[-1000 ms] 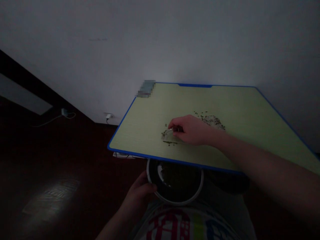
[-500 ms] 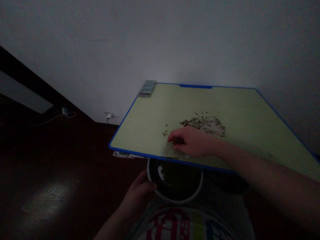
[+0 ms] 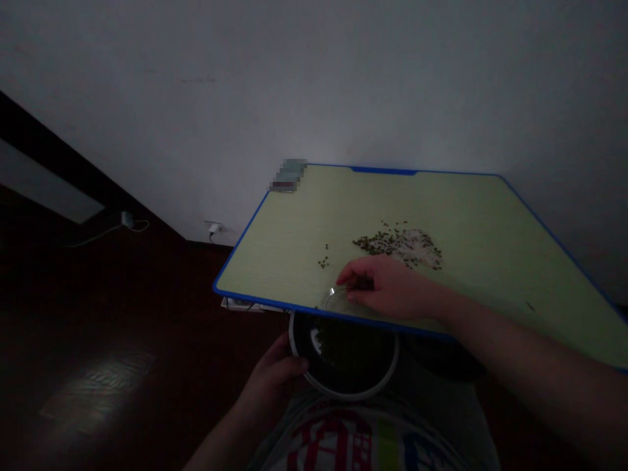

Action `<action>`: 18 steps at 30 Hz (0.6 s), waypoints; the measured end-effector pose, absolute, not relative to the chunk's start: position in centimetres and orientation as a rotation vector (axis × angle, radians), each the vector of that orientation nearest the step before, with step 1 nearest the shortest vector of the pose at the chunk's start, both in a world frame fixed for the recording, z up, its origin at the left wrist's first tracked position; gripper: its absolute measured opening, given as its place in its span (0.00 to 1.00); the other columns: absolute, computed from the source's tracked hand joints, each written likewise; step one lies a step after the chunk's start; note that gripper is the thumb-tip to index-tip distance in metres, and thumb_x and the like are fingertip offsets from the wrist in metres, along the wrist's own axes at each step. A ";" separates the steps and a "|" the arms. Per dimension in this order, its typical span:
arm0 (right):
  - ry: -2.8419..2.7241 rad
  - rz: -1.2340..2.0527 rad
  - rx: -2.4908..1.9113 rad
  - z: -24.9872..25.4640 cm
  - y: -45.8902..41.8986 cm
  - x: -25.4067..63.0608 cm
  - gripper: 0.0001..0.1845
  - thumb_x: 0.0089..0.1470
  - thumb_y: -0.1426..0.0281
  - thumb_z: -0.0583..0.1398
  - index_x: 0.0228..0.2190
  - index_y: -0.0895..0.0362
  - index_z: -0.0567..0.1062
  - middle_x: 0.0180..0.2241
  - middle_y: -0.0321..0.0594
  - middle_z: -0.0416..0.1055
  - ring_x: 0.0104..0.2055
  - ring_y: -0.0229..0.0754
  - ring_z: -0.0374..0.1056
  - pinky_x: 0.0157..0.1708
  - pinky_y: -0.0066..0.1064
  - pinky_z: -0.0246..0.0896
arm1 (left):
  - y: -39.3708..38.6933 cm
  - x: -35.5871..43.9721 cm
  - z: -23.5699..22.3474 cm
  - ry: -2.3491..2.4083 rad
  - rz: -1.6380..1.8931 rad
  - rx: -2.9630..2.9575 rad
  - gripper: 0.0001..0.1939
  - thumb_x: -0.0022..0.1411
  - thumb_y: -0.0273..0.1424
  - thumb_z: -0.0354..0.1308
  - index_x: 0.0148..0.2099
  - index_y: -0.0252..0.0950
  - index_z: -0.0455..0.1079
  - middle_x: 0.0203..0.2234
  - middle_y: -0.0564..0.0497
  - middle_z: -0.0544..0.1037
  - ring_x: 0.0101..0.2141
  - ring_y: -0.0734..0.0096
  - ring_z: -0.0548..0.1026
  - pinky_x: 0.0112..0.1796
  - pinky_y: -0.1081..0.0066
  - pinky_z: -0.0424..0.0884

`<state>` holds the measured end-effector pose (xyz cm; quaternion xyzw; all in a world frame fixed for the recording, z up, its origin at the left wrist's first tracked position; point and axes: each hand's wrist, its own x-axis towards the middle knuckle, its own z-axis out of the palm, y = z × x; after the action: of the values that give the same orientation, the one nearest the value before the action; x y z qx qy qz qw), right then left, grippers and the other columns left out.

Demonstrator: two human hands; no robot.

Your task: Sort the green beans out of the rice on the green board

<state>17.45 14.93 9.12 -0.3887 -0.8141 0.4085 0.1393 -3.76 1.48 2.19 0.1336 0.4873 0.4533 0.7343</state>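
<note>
I see R hand (image 3: 395,288) pinching clear curved pc (image 3: 332,302), under fingertips, toward L, by tabletop's (image 3: 275,242) near edge. Bowl (image 3: 350,396) just below edge; L hand (image 3: 272,376) grips its L rim. Pc's long axis: can't tell.

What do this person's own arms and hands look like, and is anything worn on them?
The left hand and right hand are bare: no glove, watch or bracelet shows, nor any sleeve on either forearm. It is too dim to rule out a small ring. Lower down shows a light top printed in red, yellow-green and blue.
</note>
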 end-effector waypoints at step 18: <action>-2.377 1.101 -1.085 9.3 14.8 16.6 0.11 0.50 0.76 0.59 0.37 0.58 0.75 0.26 0.35 0.73 0.27 0.36 0.67 0.29 0.28 0.60 | 1.6 -4.0 2.1 1.051 0.990 0.294 0.25 0.44 0.21 0.60 0.49 0.34 0.72 0.38 0.43 0.84 0.37 0.51 0.80 0.38 0.59 0.74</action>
<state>16.64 14.83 9.33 -0.3781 -0.8286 0.3837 0.1526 -3.95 1.59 2.10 0.1338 0.4791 0.4513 0.7409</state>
